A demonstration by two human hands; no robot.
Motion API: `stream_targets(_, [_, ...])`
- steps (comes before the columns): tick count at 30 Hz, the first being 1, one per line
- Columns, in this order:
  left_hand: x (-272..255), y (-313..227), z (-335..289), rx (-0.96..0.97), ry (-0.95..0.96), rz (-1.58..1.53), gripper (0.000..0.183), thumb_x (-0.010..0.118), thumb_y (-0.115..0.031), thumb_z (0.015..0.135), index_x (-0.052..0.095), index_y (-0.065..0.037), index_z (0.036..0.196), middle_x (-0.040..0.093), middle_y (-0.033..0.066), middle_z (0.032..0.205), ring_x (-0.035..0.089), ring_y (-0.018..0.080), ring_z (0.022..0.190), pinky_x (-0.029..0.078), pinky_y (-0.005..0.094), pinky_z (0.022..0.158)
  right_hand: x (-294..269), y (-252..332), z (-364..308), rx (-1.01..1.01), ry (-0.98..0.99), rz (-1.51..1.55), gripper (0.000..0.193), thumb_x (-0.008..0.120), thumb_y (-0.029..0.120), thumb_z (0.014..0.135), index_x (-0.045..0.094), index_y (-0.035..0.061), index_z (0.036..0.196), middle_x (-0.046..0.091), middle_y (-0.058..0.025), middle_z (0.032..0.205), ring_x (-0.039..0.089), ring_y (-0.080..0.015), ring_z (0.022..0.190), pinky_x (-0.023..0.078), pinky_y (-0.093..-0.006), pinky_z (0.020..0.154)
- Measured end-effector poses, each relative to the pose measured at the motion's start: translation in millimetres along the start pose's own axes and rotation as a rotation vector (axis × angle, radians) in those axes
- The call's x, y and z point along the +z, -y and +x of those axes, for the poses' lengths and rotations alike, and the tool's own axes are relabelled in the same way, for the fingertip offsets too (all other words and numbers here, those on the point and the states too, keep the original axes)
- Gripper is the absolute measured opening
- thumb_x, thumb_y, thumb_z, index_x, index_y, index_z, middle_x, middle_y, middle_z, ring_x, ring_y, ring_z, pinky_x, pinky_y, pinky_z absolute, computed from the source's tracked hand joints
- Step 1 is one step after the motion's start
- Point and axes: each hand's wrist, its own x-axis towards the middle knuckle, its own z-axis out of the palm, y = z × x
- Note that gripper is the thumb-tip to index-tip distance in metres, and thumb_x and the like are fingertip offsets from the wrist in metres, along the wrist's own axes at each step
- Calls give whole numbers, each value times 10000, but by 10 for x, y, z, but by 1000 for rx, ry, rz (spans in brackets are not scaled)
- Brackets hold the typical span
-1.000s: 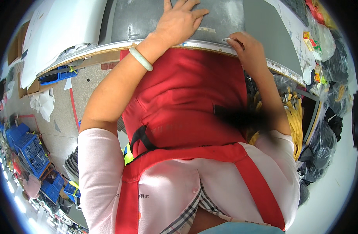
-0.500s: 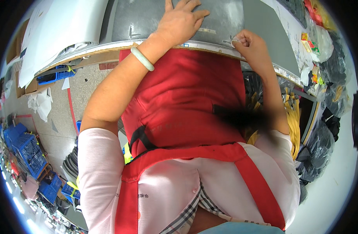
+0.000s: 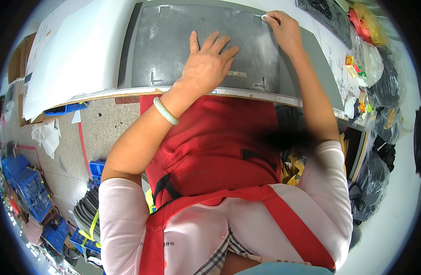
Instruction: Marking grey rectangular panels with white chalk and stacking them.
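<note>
Workshop floor (image 3: 107, 123): speckled grey, crossed by a red line (image 3: 83, 156); blue plastic crates (image 3: 34, 188) are seen at far left.
Worktable (image 3: 247, 94): covered in part by a grey sheet (image 3: 307, 68), on which a dark grey rectangular panel (image 3: 164, 46) is laid, smudged with white and marked at its near corners.
Left hand (image 3: 206, 64): rested palm down near the middle of the panel, its fingers spread and nothing grasped; a pale green bangle (image 3: 165, 111) is worn on the wrist.
Right hand (image 3: 284, 31): held at the panel's far right corner, thumb and fingertips pinched on a small white piece (image 3: 264, 18), too small to be identified.
Panel's left: flanked by curled white sheeting (image 3: 86, 46).
Table's right: lined with black plastic bags (image 3: 378, 178).
Clothing: a red apron (image 3: 210, 137) is worn over a pale pink shirt (image 3: 192, 229).
</note>
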Motion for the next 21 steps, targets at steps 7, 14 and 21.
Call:
stream_targets(7, [-8,25,12,-3,0,-25,323,613,-235,970,665,-184,1285,560,64,1378,453,311,1369,283,681,1121,159,-36,206,-172,69,-102,203,654,233,949,711,52,1018,710,-122,957,664,-343,848,520,-390,782])
stream_targets(14, [26,21,4,-23,-18,-39,314,620,-230,966,672,-192,1273,562,56,1377,455,303,1368,279,675,1127,108,-169,293,80,112,-80,227,706,252,896,710,53,1004,714,-92,835,675,-248,732,535,-367,735])
stream_targets(21, [8,28,9,-24,10,-29,318,598,-244,979,661,-198,1288,551,51,1400,436,298,1387,249,658,1153,226,-250,329,122,87,-89,233,732,218,868,729,41,1019,699,-30,793,641,-98,678,532,-273,659])
